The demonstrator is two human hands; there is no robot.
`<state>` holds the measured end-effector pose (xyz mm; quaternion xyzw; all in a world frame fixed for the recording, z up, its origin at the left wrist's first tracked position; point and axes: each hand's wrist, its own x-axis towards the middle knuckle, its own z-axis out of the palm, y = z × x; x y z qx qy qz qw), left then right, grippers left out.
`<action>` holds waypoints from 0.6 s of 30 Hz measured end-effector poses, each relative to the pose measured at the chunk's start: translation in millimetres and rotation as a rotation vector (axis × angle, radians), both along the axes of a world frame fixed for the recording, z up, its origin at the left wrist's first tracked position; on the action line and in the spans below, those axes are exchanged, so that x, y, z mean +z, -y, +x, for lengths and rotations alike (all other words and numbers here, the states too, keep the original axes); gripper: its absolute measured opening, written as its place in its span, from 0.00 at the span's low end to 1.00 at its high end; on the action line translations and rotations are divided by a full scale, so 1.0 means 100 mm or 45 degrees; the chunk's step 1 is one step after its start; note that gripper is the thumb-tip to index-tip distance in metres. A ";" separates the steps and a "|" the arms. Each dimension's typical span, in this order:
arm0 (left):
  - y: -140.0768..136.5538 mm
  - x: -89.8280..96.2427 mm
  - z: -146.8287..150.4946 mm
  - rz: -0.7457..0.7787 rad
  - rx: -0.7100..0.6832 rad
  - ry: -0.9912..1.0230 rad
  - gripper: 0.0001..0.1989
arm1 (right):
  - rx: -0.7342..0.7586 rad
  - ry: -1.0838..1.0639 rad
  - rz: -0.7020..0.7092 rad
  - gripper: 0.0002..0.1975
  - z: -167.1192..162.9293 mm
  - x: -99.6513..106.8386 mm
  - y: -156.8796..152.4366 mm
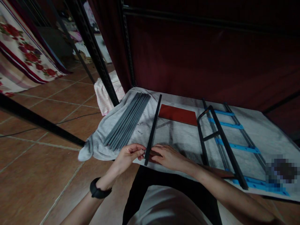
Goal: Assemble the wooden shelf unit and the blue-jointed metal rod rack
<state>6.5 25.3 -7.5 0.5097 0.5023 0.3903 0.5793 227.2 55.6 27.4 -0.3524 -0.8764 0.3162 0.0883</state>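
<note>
My left hand (133, 152) is closed in a pinch on a small shiny metal piece (142, 151), too small to name surely, at the near end of a black metal bar (154, 128). On the bar's other side, my right hand (167, 156) is closed over a red-brown board (154, 158), its fingers close to the bar. Part of this board is hidden under my hand and forearm; more of it shows near a black metal frame (221, 134). A second red-brown board (178, 114) lies flat beyond my hands.
Several grey tubes (128, 120) lie side by side on the grey cloth (185, 137) at left. Blue slats (234, 146) joined to dark rails lie at right. Black posts (93, 53) stand around the surface, with a dark red curtain (199, 59) behind. A cable (70, 119) crosses the tiled floor.
</note>
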 end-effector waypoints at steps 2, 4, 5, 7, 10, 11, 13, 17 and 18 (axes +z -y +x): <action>-0.01 0.00 0.00 0.040 -0.011 0.007 0.12 | 0.000 -0.007 -0.007 0.07 0.00 0.00 0.01; 0.01 0.01 0.01 0.087 -0.006 -0.005 0.12 | 0.005 -0.002 -0.003 0.08 0.00 0.01 0.01; 0.02 0.01 0.02 0.109 -0.007 -0.038 0.11 | 0.011 0.005 0.000 0.08 0.00 0.02 0.01; 0.07 0.04 0.03 0.158 -0.015 -0.183 0.09 | 0.021 0.022 0.008 0.08 0.00 0.03 0.01; 0.12 0.10 0.04 0.284 -0.047 -0.485 0.11 | 0.023 0.033 0.020 0.07 -0.01 0.03 0.00; 0.13 0.12 0.03 0.319 -0.064 -0.539 0.11 | 0.023 0.033 0.022 0.06 -0.02 0.03 -0.01; 0.13 0.13 0.01 0.346 -0.106 -0.546 0.12 | 0.021 0.028 0.018 0.06 -0.02 0.03 -0.01; 0.10 0.07 -0.01 0.263 -0.125 -0.358 0.13 | 0.022 -0.007 -0.029 0.07 -0.01 0.03 0.00; 0.10 0.05 0.00 0.234 -0.101 -0.298 0.14 | 0.017 -0.011 -0.044 0.08 -0.01 0.04 0.00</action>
